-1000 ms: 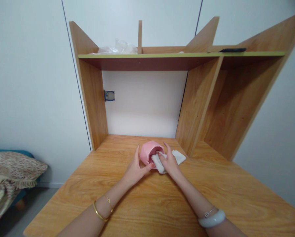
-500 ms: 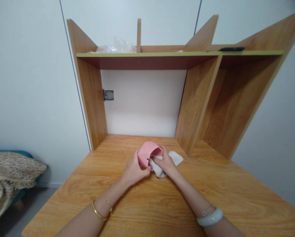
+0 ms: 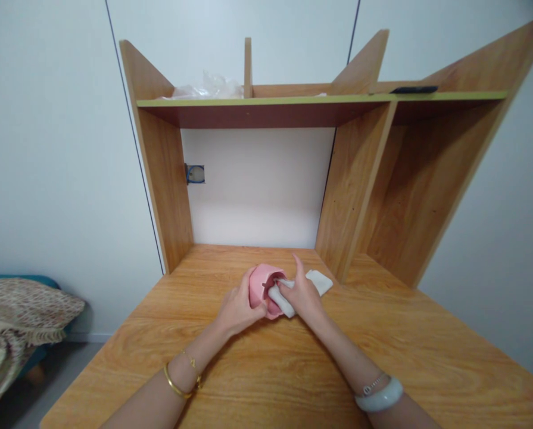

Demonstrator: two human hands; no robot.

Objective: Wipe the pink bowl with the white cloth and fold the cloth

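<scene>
A pink hollow container (image 3: 258, 286) is tilted above the wooden desk, its opening facing right and toward me. My left hand (image 3: 239, 307) grips it from the left, thumb at the lower rim. My right hand (image 3: 305, 296) holds a white cloth (image 3: 320, 282) and pushes part of it into the opening. The right thumb or a finger points up, away from the cloth, while the other fingertips are partly hidden in the container. The rest of the cloth extends to the right behind my right hand.
The wooden desk (image 3: 257, 369) carries a shelf unit (image 3: 266, 102) at its back. Clear plastic (image 3: 210, 86) and a dark flat object (image 3: 413, 90) lie on the upper shelf. A patterned blanket (image 3: 22, 307) is at the far left.
The pink container has turned, with its opening now more toward me. One finger of my right hand has lifted from the container's rim, and the cloth has shifted at the opening.
</scene>
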